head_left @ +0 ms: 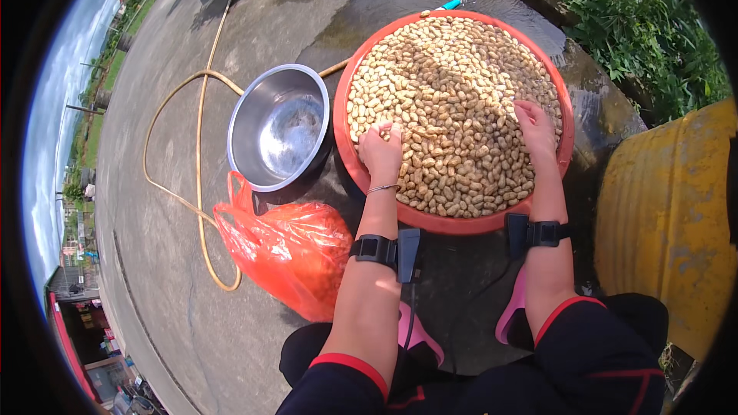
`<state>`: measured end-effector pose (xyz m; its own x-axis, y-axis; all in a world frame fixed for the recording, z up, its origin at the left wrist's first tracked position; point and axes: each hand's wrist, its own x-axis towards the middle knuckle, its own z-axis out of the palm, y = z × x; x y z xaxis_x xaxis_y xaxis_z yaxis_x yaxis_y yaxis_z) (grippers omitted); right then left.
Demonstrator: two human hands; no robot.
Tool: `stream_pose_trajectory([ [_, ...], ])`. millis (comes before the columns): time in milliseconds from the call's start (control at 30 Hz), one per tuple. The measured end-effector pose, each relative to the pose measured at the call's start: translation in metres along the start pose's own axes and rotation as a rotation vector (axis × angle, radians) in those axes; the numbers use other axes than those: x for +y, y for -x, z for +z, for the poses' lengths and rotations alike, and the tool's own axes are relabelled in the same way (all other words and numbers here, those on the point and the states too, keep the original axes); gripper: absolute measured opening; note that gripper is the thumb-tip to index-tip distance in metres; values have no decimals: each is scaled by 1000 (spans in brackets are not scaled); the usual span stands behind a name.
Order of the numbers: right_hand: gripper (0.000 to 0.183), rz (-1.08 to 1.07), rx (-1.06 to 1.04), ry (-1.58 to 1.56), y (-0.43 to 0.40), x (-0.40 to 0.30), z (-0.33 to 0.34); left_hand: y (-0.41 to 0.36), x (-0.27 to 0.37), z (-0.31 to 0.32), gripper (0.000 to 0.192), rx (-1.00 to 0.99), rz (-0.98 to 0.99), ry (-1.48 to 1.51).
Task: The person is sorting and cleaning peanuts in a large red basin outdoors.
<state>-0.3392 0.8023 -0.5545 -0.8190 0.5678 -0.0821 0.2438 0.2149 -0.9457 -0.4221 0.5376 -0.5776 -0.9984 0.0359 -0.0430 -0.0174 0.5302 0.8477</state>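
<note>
A wide red plastic basin [568,98] in front of me is filled with unshelled peanuts [461,121]. My left hand [381,153] is over the left side of the peanuts, its fingers curled at their surface; whether a peanut is between them I cannot make out. On the opposite side, my right hand [536,127] reaches in over the basin's right part with bent fingers at the peanuts. What its fingertips hold, if anything, is hidden. To the left of the basin stands a stainless steel bowl [282,121], bare inside.
A filled red plastic bag [288,253] rests on the concrete ground [161,253] by my left forearm. A yellow-brown hose [202,127] loops at left and runs behind the bowl. A yellow metal drum [663,219] stands close on my right. Green plants [628,23] border the wet concrete.
</note>
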Motion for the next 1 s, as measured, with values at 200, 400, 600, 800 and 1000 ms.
stream_pose_trajectory([
  [200, 67, 122, 29, 68, 27, 16, 49, 11, -11, 8, 82, -75, -435, 367],
  [400, 65, 113, -161, -29, 29, -2, 71, 26, 11, 22, 86, -196, -424, 701],
  [600, 29, -123, -140, -69, 26, -28, 75, 22, 44, 28, 36, -298, -219, 634],
  [800, 58, 21, -111, 361, 23, -46, 36, -2, 51, 8, 35, -387, -122, 375],
  [1000, 71, 59, -94, 281, 10, 17, 56, 7, 7, 29, 45, 56, -62, 62],
])
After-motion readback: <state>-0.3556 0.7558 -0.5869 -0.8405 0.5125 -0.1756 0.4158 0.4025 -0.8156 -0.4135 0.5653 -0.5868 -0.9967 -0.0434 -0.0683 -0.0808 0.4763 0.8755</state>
